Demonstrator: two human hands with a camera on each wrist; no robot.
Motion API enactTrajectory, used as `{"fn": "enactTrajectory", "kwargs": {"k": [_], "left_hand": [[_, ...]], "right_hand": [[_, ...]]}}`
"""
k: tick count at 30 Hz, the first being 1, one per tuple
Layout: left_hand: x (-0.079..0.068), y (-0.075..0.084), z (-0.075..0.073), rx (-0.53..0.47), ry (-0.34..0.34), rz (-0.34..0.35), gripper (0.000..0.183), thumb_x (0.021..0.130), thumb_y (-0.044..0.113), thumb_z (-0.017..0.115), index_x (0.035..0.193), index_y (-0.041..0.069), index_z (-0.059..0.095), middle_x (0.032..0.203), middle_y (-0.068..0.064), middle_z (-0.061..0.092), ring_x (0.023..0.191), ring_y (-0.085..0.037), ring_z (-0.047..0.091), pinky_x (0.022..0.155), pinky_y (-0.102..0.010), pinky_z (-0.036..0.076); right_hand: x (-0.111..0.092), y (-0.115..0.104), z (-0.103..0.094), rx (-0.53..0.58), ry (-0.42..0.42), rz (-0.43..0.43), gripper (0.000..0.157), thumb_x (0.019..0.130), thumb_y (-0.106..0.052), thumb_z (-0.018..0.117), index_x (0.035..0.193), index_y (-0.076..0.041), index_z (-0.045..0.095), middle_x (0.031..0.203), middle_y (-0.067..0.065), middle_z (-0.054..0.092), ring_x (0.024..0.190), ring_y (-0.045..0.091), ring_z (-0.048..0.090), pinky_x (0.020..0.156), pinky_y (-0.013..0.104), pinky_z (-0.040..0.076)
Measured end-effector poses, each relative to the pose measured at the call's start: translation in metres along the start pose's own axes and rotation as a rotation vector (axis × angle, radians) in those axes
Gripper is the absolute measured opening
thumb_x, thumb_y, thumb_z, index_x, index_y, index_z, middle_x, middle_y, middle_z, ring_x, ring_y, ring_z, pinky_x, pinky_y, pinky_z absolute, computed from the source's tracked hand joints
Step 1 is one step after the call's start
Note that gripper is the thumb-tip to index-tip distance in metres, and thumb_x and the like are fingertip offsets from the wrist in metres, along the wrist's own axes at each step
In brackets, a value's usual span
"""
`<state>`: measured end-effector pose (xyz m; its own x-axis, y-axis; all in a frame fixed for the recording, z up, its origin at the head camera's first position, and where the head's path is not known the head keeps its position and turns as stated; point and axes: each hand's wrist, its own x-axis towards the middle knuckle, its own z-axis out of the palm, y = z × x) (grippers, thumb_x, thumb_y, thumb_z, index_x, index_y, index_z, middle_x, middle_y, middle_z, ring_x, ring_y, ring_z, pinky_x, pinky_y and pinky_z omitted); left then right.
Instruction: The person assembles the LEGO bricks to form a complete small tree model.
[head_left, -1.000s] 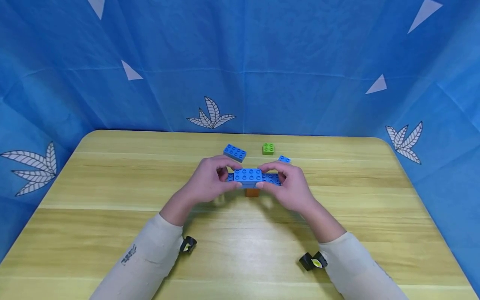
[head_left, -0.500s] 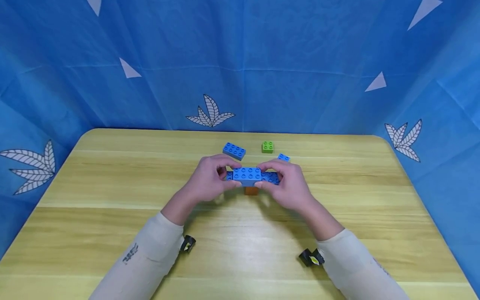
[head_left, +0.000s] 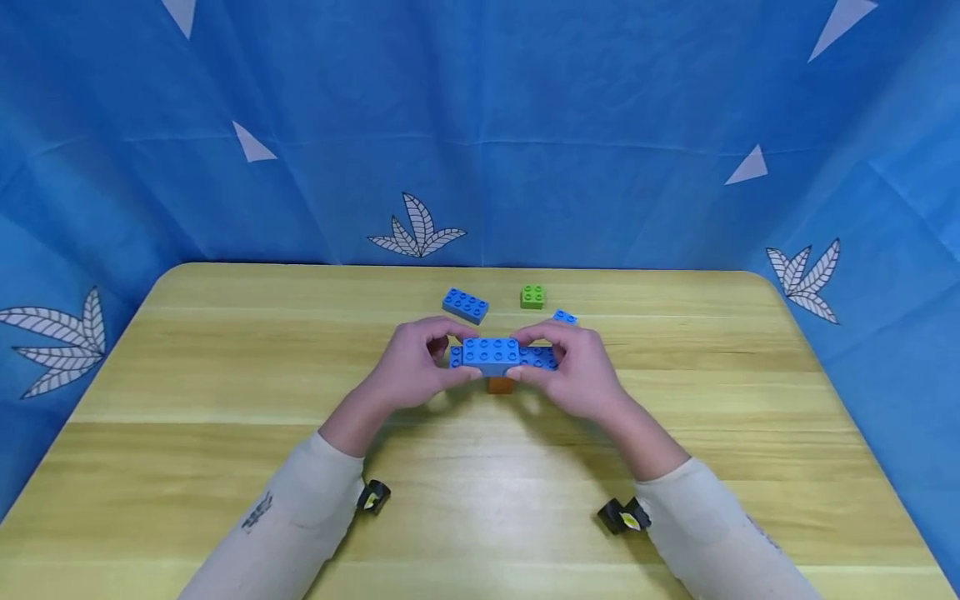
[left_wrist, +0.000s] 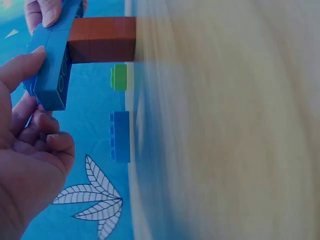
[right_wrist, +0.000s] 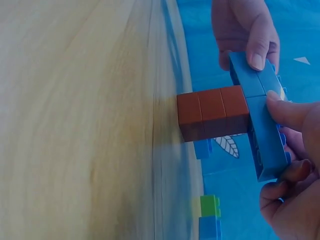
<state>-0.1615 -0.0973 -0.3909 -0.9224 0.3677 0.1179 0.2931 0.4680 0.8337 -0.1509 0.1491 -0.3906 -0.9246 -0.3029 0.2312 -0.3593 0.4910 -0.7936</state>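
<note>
A brown-orange stack of bricks [right_wrist: 212, 114] stands upright on the table. Blue bricks [head_left: 537, 357] lie across its top like a crossbar, extending to both sides. Over their middle sits another blue brick [head_left: 491, 355], studs up. My left hand [head_left: 412, 365] pinches its left end between thumb and fingers, while my right hand [head_left: 573, 367] pinches the right end the same way. In the left wrist view my left thumb [left_wrist: 25, 67] lies along the blue bricks' near side. Whether the upper brick is pressed fully down is hard to tell; fingers cover part of the joint.
Behind the stack, a loose blue brick [head_left: 465, 306] lies at an angle on the wooden table [head_left: 262, 350]. To its right are a green brick [head_left: 532, 297] and a small blue brick [head_left: 565, 317], partly hidden by my right hand. A blue curtain [head_left: 600, 108] hangs behind.
Both hands keep hold of the same upper blue brick, with hardly any movement. The head view has shifted slightly.
</note>
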Motion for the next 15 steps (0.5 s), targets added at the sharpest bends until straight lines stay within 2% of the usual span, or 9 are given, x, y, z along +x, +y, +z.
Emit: {"fn": "enactTrajectory", "kwargs": {"k": [3, 8, 10, 15], "left_hand": [[-0.001, -0.004, 0.0, 0.019, 0.009, 0.018, 0.038, 0.078, 0.021, 0.088, 0.113, 0.016, 0.074, 0.09, 0.001, 0.061, 0.08, -0.023, 0.05, 0.067, -0.037, 0.042], [0.001, -0.006, 0.0, 0.069, 0.004, 0.028, 0.042, 0.075, 0.024, 0.09, 0.114, 0.016, 0.074, 0.095, 0.003, 0.063, 0.086, -0.023, 0.05, 0.071, -0.038, 0.044], [0.002, -0.005, 0.0, 0.082, -0.004, 0.024, 0.044, 0.075, 0.025, 0.091, 0.115, 0.015, 0.074, 0.095, 0.003, 0.063, 0.087, -0.024, 0.051, 0.071, -0.038, 0.044], [0.001, -0.003, 0.001, 0.087, -0.015, -0.006, 0.046, 0.076, 0.025, 0.09, 0.117, 0.014, 0.073, 0.097, 0.0, 0.061, 0.091, -0.024, 0.05, 0.072, -0.038, 0.044]], "right_hand": [[-0.001, 0.0, 0.001, 0.01, 0.0, 0.015, 0.033, 0.078, -0.018, 0.089, 0.108, -0.013, 0.076, 0.094, -0.004, 0.067, 0.053, 0.02, 0.035, 0.049, 0.03, 0.029], [-0.002, 0.002, 0.0, 0.064, 0.021, 0.001, 0.038, 0.075, -0.016, 0.09, 0.11, -0.013, 0.076, 0.095, -0.003, 0.068, 0.051, 0.019, 0.033, 0.047, 0.029, 0.028], [-0.002, 0.006, -0.001, 0.117, 0.021, -0.019, 0.04, 0.075, -0.014, 0.09, 0.112, -0.013, 0.075, 0.09, -0.002, 0.066, 0.049, 0.017, 0.032, 0.045, 0.029, 0.028], [-0.002, 0.02, -0.013, 0.327, 0.07, -0.06, 0.035, 0.085, 0.0, 0.078, 0.119, -0.002, 0.07, 0.101, 0.01, 0.068, 0.05, 0.017, 0.035, 0.043, 0.028, 0.028]]}}
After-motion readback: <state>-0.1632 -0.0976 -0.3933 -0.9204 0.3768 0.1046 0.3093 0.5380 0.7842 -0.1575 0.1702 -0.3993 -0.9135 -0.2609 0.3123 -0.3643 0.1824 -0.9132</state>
